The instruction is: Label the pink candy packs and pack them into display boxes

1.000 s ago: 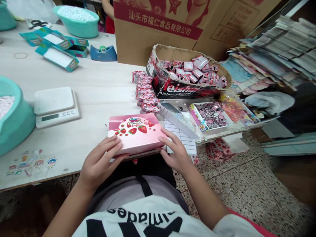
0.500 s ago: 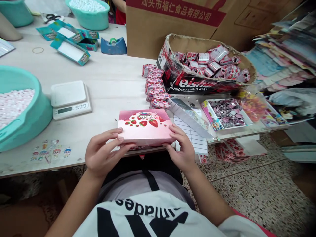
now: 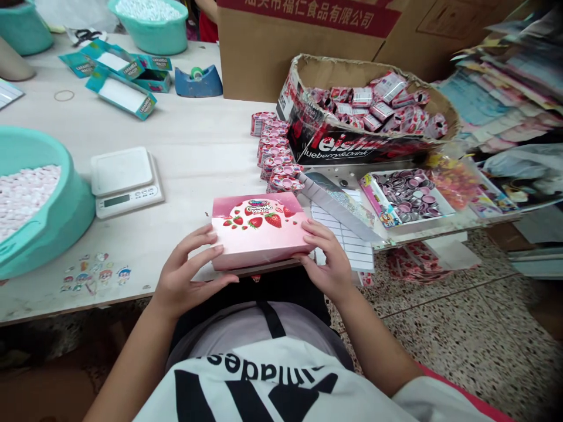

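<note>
A pink box printed with strawberries [image 3: 259,230] lies at the near edge of the white table [image 3: 193,152]. My left hand [image 3: 187,275] grips its left end, fingers on the front side. At the box's right end my right hand [image 3: 328,261] holds it with bent fingers. Just behind the box stands a row of small pink round packs [image 3: 275,153].
A white kitchen scale [image 3: 125,180] sits left of the box, a teal basin of white pieces [image 3: 30,199] further left. Behind are a carton of pink packets [image 3: 369,111], a tray of round lids [image 3: 407,193], a blue tape dispenser [image 3: 197,82] and teal boxes [image 3: 118,73].
Both hands have kept their hold on the pink box, shifting slightly along its ends. The camera view has moved a little, so the table shows more to the left.
</note>
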Action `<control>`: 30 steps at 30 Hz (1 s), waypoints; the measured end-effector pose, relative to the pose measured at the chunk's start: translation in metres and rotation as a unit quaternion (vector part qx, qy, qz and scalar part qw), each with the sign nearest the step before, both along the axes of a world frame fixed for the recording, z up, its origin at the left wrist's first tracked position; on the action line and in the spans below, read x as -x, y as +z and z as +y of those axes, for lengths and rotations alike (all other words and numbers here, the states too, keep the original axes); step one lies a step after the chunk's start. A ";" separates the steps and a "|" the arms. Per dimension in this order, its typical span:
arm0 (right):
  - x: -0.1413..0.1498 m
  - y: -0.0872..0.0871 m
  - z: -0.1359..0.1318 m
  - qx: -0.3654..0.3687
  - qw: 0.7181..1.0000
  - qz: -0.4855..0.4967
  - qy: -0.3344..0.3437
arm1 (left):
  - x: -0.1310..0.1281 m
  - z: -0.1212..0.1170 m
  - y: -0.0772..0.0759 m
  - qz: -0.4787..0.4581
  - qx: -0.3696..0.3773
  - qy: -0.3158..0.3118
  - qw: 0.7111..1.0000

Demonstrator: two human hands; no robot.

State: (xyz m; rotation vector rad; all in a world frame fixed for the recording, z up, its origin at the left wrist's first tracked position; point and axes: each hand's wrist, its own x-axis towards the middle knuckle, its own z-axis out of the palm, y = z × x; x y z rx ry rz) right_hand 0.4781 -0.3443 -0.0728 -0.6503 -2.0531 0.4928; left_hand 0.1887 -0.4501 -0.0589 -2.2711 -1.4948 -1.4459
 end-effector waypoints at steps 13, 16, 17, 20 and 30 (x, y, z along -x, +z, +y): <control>-0.006 -0.006 0.009 0.049 0.999 0.019 0.008 | -0.012 -0.003 0.001 -0.119 0.031 0.009 0.992; -0.008 -0.006 0.011 0.058 0.998 0.027 0.009 | -0.014 0.000 0.000 -0.138 0.030 -0.005 0.990; -0.008 -0.006 0.011 0.061 0.998 0.030 0.009 | -0.014 0.001 0.000 -0.144 0.030 -0.010 0.989; -0.009 -0.006 0.013 0.070 0.997 0.032 0.007 | -0.014 0.004 -0.002 -0.154 0.021 -0.023 0.988; -0.008 0.000 0.009 0.052 0.999 -0.012 -0.009 | -0.015 0.004 -0.009 -0.097 -0.019 -0.032 0.995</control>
